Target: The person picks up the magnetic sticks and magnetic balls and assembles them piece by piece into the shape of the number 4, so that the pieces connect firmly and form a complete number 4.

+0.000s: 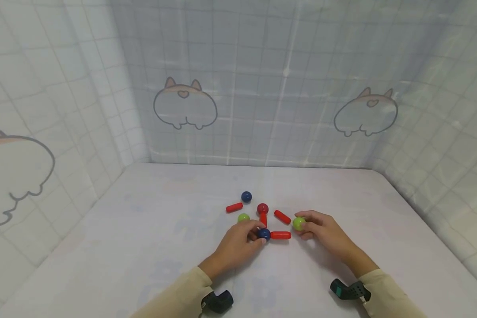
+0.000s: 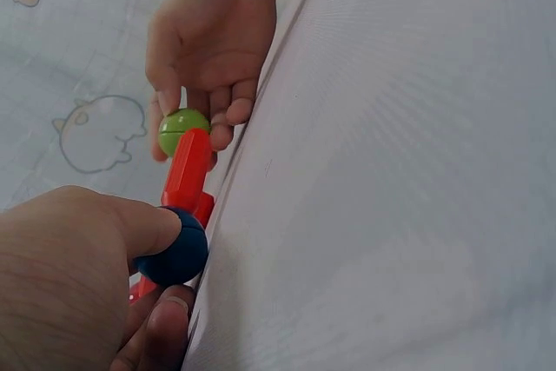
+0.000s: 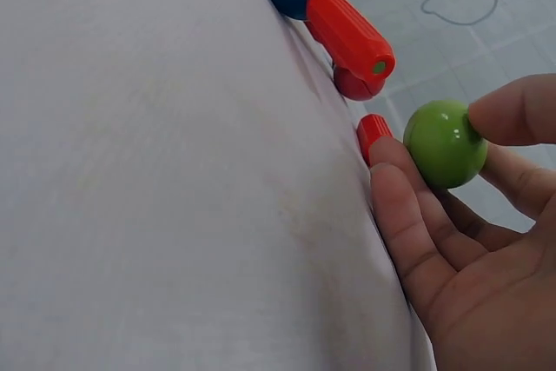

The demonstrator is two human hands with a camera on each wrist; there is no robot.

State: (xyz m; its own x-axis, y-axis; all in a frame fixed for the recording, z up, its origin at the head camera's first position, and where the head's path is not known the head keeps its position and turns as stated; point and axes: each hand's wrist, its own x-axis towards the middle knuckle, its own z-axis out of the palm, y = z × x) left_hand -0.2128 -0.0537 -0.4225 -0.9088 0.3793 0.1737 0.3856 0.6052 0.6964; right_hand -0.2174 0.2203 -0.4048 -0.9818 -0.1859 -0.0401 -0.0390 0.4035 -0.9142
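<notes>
My left hand (image 1: 236, 245) pinches a blue ball (image 1: 264, 234) between thumb and fingers. From that ball one red rod (image 1: 281, 235) points right, and another red rod (image 1: 263, 220) leads away to a red ball (image 1: 263, 209). A green ball (image 3: 446, 143) is held between the thumb and fingers of my right hand (image 1: 329, 233). In the head view it is just right of the first rod's free end, with a small gap between them. The right wrist view shows a green spot at the centre of that end.
Beyond my left hand a second green ball (image 1: 244, 217) is partly hidden. Farther back lie a loose blue ball (image 1: 246, 197) and a red rod (image 1: 234, 207). Another loose red rod (image 1: 282, 217) lies beyond the joined pieces. Patterned curtains (image 1: 262, 88) surround the white table (image 1: 175, 274).
</notes>
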